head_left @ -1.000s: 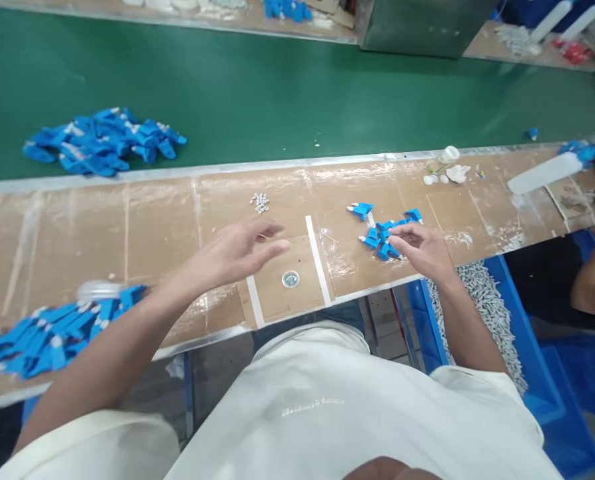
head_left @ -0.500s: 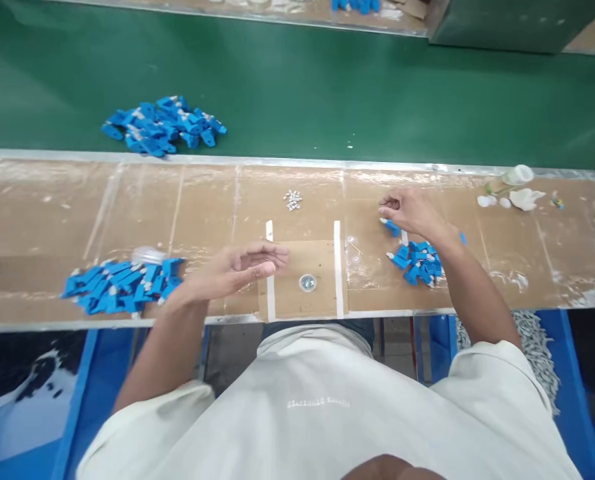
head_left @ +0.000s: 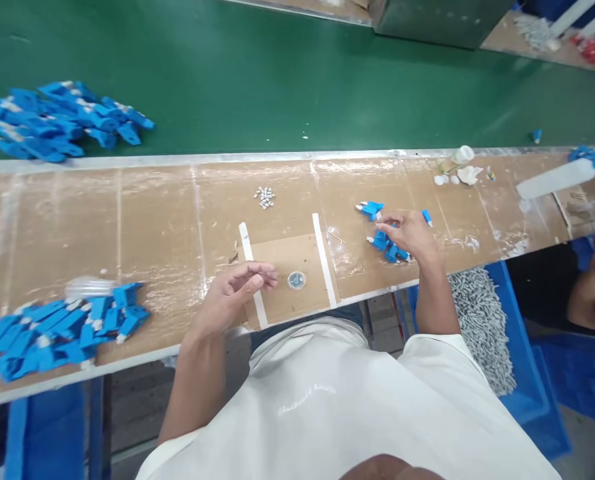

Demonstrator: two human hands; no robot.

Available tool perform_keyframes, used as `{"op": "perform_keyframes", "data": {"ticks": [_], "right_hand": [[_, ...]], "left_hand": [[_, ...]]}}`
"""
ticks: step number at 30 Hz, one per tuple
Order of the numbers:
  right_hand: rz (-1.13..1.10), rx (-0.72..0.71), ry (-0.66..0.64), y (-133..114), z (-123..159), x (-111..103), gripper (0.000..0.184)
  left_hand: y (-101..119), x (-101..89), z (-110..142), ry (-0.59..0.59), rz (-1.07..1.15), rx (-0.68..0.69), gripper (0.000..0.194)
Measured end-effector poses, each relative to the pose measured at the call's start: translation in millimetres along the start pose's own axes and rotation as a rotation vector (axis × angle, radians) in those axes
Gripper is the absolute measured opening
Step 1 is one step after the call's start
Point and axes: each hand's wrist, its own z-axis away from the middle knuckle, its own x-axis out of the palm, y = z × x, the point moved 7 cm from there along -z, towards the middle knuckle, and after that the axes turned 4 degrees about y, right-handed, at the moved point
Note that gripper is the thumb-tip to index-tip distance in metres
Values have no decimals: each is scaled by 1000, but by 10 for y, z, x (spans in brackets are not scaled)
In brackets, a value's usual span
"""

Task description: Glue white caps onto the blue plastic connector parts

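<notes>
My left hand [head_left: 240,293] hovers at the left white strip of the cardboard pad [head_left: 287,253], fingers loosely bent and apart, holding nothing. A small round clear disc [head_left: 296,280] lies on the pad to its right. My right hand [head_left: 408,235] is over a small group of blue plastic pieces [head_left: 391,252] with white tips. Its thumb and forefinger look slightly apart at the edge of that group; whether they touch a piece is unclear. Just beyond the fingertips lie blue pieces [head_left: 371,209], and another blue piece [head_left: 426,217] sits right of the hand.
Small white parts [head_left: 264,197] lie beyond the pad. A larger blue pile [head_left: 62,327] is at left, another [head_left: 62,120] on the green surface [head_left: 227,87]. A jar [head_left: 457,159] stands back right. A blue bin [head_left: 522,373] holds grey pieces. Another person's arm [head_left: 590,287] shows far right.
The view has swung to the right. My right hand has come back and down to the small blue group. My left hand stays by the pad, its fingers a little more bent.
</notes>
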Motion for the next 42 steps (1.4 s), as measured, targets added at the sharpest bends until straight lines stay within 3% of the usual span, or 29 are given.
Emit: {"op": "perform_keyframes", "data": {"ticks": [4, 8, 11, 14, 17, 20, 24, 27, 31, 34, 37, 39, 42], "right_hand": [[22, -92, 74, -30, 178, 30, 11], [-115, -135, 247, -173, 286, -54, 17], [-196, -185, 333, -325, 405, -110, 18], [-191, -241, 387, -428, 592, -195, 21], [-213, -222, 431, -385, 762, -304, 21], [-232, -177, 403, -257, 752, -331, 21], [-145, -181, 330, -114, 440, -296, 17], [-104, -198, 243, -143, 184, -243, 13], [-129, -282, 93, -507, 2, 13, 13], [-99, -425, -89, -916, -106, 452, 12], [-46, -475, -217, -1198, -287, 922, 14], [-45, -464, -229, -1334, -442, 1150, 13], [-117, -447, -176, -1520, -655, 1312, 11]], "left_hand": [[110, -53, -268, 140, -36, 60, 50], [436, -208, -884, 394, -333, 349, 58], [504, -166, -1485, 310, -731, 453, 67], [265, -21, -1849, 104, -1047, 398, 86], [26, 135, -1845, 25, -1208, 412, 91], [-87, 206, -1748, 10, -1228, 442, 89], [-73, 166, -1747, -11, -1185, 432, 92], [35, 68, -1756, -5, -1035, 423, 93], [160, -39, -1736, 39, -856, 438, 91], [90, 29, -1778, 10, -934, 398, 95], [-5, 181, -1827, -9, -1061, 411, 92], [-40, 292, -1842, -33, -1113, 448, 87], [-42, 372, -1863, -67, -1118, 458, 80]]}}
